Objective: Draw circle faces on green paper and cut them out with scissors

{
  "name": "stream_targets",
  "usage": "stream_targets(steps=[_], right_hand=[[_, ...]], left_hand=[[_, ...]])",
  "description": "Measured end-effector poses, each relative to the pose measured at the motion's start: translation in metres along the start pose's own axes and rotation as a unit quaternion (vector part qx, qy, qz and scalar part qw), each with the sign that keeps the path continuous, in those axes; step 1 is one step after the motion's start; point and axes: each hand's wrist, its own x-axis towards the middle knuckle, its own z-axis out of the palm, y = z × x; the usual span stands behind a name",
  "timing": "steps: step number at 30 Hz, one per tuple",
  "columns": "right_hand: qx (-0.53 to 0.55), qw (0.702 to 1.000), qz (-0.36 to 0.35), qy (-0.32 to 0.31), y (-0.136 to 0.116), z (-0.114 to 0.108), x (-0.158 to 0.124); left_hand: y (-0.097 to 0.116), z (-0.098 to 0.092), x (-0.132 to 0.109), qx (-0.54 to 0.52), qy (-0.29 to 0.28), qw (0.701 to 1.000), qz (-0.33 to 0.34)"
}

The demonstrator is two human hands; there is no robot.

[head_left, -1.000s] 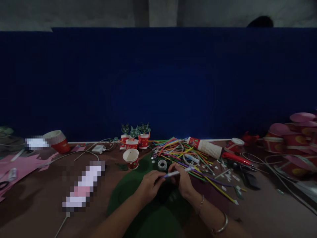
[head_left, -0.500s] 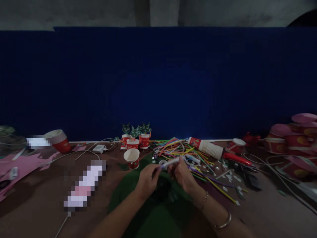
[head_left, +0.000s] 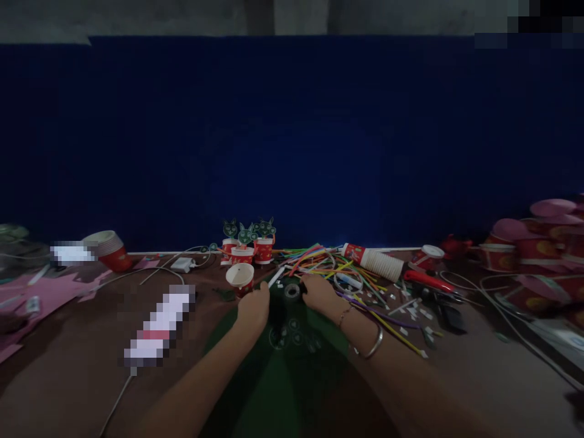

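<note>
Landmark: tape roll [head_left: 292, 292]. Left hand [head_left: 254, 306], to its left, clamps a white stick [head_left: 276, 277]. Right hand [head_left: 320, 295] sits just to its right; grip apart or together, cannot tell.

On tabletop [head_left: 82, 371]: tape roll [head_left: 292, 298] btwn L hand [head_left: 253, 306] & R hand [head_left: 319, 293]; paper cup [head_left: 239, 277] to L, 3 cat-figure cups [head_left: 243, 254] behind it; pipe cleaners [head_left: 314, 261] behind/R of tape roll.

Head camera, one: near side, close over table [head_left: 77, 371], facing forward and down toward far blue screen [head_left: 292, 140].
</note>
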Motion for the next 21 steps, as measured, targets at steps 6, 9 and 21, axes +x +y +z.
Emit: stream_targets(steps=[6,9,21], right_hand=[[-0.063,0.996,-0.015,-0.055,-0.014,-0.019,-0.001],[-0.059,0.995,-0.022,-0.073,-0.014,-0.032,-0.001],[0.298,0.92,0.122,-0.222,0.035,-0.051,-0.022]], left_hand=[[0.017,-0.008,-0.039,-0.097,0.011,0.975,0.198],[0.028,-0.005,-0.059,-0.125,-0.01,0.959,0.255],[0.037,0.001,-0.076,-0.096,-0.025,0.948,0.303]])
